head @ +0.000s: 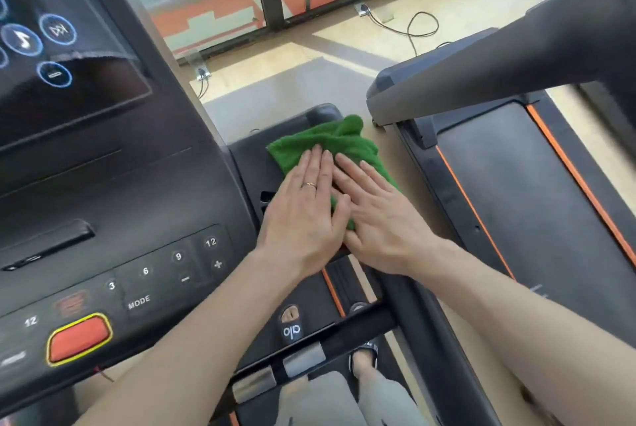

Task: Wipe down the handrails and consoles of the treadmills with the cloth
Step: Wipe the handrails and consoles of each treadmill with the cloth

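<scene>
A green cloth [330, 142] lies flat on the black right side tray [251, 157] of the treadmill console [113, 185]. My left hand [304, 209], with a ring on one finger, presses on the cloth with straight fingers. Beside it and touching it, my right hand [377, 210] presses flat on the same cloth. Both palms cover the near half of the cloth. The console's dark screen [51, 47] with round icons fills the upper left. Its button panel and red stop button [79, 338] sit lower left.
A second treadmill [509, 185] with orange-edged belt stands to the right, its grey handrail arm [516, 57] crossing overhead. Cables and floor sockets [413, 26] lie on the pale floor by the window wall. My sandalled feet [292, 322] show below a crossbar with metal grip sensors [303, 358].
</scene>
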A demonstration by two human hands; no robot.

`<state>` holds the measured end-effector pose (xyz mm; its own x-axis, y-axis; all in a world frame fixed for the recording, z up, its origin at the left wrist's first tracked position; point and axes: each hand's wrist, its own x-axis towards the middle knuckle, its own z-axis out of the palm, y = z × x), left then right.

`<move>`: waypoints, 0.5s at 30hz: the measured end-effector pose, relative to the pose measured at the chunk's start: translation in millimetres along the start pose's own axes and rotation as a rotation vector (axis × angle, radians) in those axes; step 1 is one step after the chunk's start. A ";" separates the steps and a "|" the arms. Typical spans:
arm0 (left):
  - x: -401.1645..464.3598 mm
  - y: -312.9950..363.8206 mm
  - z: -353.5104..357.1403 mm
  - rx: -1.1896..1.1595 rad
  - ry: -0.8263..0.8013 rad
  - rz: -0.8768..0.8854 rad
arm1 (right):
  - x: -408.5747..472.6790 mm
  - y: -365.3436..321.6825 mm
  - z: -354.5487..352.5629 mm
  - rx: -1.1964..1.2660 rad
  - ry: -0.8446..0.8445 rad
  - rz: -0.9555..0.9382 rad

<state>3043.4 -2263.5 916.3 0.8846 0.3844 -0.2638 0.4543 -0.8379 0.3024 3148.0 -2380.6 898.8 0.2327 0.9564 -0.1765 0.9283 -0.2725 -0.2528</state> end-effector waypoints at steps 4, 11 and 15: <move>63.4 -16.5 -25.4 -0.002 -0.007 -0.081 | 60.6 27.8 -18.4 0.094 0.013 0.030; 72.0 -27.8 -32.6 -0.164 -0.002 -0.050 | 78.3 22.9 -11.7 0.105 0.082 0.058; -18.2 -19.7 -5.1 -0.158 0.050 0.114 | -13.9 -8.3 6.9 0.122 0.114 0.080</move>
<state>3018.9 -2252.0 919.8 0.9335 0.3130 -0.1749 0.3585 -0.8073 0.4688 3135.1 -2392.3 896.8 0.3427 0.9348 -0.0932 0.8649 -0.3526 -0.3573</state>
